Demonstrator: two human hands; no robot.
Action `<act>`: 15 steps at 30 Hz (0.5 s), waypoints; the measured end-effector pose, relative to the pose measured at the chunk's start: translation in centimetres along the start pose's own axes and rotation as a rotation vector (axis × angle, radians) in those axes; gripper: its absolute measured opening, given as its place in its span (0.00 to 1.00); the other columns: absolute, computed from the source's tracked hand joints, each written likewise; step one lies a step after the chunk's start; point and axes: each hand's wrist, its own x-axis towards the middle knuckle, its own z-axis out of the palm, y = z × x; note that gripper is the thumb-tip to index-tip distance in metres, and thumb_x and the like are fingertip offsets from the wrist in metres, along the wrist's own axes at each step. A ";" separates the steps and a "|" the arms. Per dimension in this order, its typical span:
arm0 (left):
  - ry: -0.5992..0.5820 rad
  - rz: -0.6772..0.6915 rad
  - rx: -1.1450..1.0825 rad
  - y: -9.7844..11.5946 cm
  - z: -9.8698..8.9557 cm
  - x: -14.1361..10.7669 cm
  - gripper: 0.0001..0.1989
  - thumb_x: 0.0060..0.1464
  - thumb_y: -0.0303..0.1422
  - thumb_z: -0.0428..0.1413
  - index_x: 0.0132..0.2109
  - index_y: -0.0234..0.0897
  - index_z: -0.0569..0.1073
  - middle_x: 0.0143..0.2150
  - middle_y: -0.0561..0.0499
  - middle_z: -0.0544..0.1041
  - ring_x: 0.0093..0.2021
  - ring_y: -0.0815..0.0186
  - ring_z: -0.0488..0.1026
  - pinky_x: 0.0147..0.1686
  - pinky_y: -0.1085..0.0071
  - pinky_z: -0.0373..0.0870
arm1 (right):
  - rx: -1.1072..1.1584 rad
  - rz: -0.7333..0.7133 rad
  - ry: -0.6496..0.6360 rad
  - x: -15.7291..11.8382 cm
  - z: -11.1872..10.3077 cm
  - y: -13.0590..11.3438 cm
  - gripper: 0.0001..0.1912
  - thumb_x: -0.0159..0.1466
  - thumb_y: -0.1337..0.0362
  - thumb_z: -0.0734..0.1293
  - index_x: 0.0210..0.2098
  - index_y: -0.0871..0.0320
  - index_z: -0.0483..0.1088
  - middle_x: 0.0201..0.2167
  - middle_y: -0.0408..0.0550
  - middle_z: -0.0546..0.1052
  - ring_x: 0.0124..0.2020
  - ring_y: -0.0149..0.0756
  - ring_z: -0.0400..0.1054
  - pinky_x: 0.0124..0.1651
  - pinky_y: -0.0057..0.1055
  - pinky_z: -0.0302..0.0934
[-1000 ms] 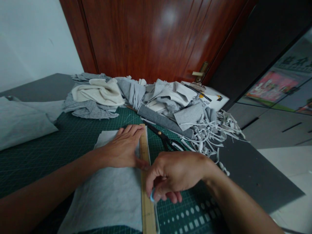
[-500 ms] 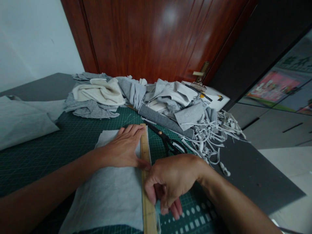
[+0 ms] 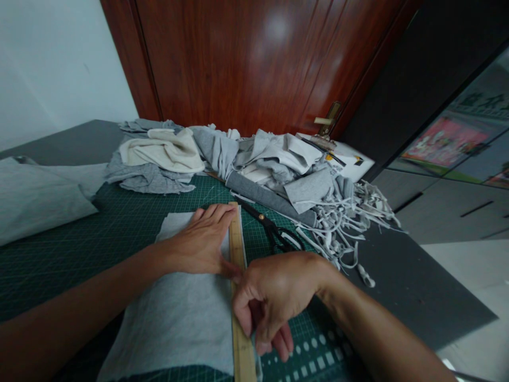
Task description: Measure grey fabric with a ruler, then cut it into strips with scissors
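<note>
Folded pale grey cloth (image 3: 186,318) lies on the green cutting mat (image 3: 131,217). A wooden ruler (image 3: 243,353) runs lengthwise along the cloth's right edge. My left hand (image 3: 201,241) is spread flat over the cloth, its fingertips and thumb resting on the ruler. Lower down, my right hand (image 3: 278,297) is curled at the ruler's right side, with thumb and fingers bent inward. Whatever it grips is hidden beneath the fingers. Black scissors (image 3: 271,227) rest on the mat beyond my right hand, to the right of the ruler.
Grey and cream cloths (image 3: 163,151) are heaped along the back, beside a dark grey roll (image 3: 270,196). Thin fabric strips (image 3: 338,228) tangle at the right. More pale cloth (image 3: 40,196) lies at left. A brown door (image 3: 238,63) stands behind the table.
My right hand has shifted slightly left and down along the ruler. A bit of teal seen by its fingertips earlier is now mostly hidden. My left hand stays in nearly the same place.
</note>
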 end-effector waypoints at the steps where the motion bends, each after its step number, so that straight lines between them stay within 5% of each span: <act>1: -0.003 0.001 0.001 0.0 -0.1 0.0 0.65 0.41 0.60 0.68 0.78 0.36 0.54 0.79 0.31 0.58 0.74 0.35 0.59 0.69 0.41 0.57 | 0.013 -0.002 -0.018 0.1 -0.1 0.0 0.30 0.47 0.59 0.90 0.35 0.58 0.69 0.20 0.35 0.80 0.21 0.31 0.79 0.25 0.23 0.76; 15: 0.035 0.038 -0.011 -0.1 0.1 -0.1 0.63 0.42 0.62 0.67 0.77 0.34 0.56 0.78 0.30 0.61 0.73 0.34 0.60 0.67 0.44 0.56 | 0.126 0.043 -0.148 1.2 -0.7 0.5 0.32 0.41 0.66 0.91 0.35 0.60 0.71 0.24 0.38 0.83 0.24 0.36 0.82 0.30 0.28 0.80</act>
